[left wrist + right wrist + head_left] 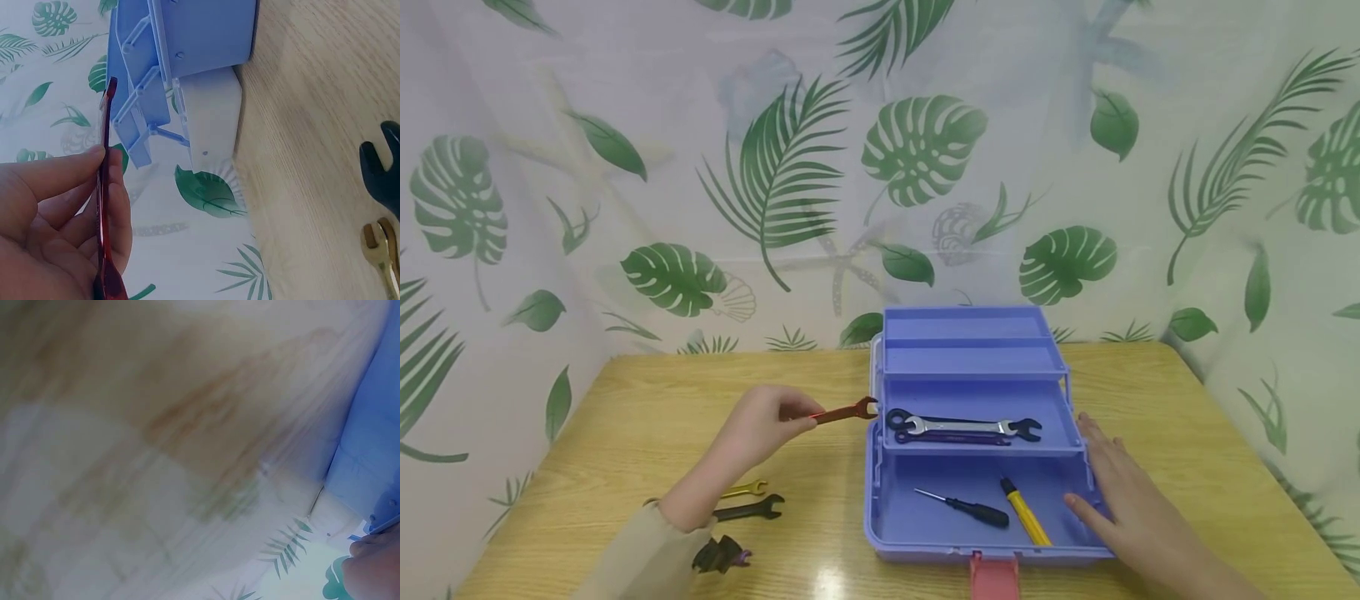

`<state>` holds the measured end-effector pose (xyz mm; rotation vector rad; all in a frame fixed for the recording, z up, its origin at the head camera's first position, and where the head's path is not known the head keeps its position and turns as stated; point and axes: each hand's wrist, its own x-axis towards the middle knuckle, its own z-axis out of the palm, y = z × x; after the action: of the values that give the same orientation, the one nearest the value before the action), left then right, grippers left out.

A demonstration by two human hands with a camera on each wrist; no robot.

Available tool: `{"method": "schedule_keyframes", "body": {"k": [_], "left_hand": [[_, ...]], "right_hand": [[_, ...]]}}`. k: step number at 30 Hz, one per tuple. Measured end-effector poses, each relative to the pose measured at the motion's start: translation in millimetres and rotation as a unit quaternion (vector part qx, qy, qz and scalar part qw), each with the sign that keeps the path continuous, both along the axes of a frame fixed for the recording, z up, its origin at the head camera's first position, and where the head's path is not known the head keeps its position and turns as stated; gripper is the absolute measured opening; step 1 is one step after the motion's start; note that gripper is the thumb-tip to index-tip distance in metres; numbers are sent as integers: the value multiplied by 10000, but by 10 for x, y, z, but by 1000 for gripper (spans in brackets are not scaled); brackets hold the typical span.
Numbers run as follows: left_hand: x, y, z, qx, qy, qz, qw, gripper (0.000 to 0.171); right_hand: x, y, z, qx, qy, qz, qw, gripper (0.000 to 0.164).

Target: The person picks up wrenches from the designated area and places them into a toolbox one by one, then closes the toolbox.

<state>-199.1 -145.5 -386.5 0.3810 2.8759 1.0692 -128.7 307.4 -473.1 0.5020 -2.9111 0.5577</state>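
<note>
My left hand (767, 425) pinches a red open-ended wrench (842, 413) between thumb and fingers, above the table. Its jaw end is beside the left edge of a blue-purple toolbox (925, 552), which stands with its tiers unfolded. In the left wrist view, the red wrench (104, 231) runs upright through the fingers. On the middle tray (985, 393) lie a silver wrench (958, 427), a black wrench (1024, 429) and a purple wrench (958, 437). My right hand (1131, 500) rests against the toolbox's right side, fingers extended along it and thumb over the rim.
In the toolbox's bottom lie a black-handled screwdriver (977, 510) and a yellow tool (1026, 512) with a black end. A yellow wrench (748, 489), a black wrench (760, 508) and small dark pieces (721, 554) lie near my left sleeve. A pink latch (994, 577) hangs at the front.
</note>
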Motion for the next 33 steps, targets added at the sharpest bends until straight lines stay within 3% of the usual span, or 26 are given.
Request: {"method": "schedule_keyframes", "body": {"k": [10,33], "left_hand": [[-34,185,54,111,-2,-243,9996,9],[-226,712,6,231,242,-1028,9941,11]], "right_hand": [[-13,-3,-6,15,51,-5,10000,93],[-12,-13,8,-37,-138,-72,9999,94]]}}
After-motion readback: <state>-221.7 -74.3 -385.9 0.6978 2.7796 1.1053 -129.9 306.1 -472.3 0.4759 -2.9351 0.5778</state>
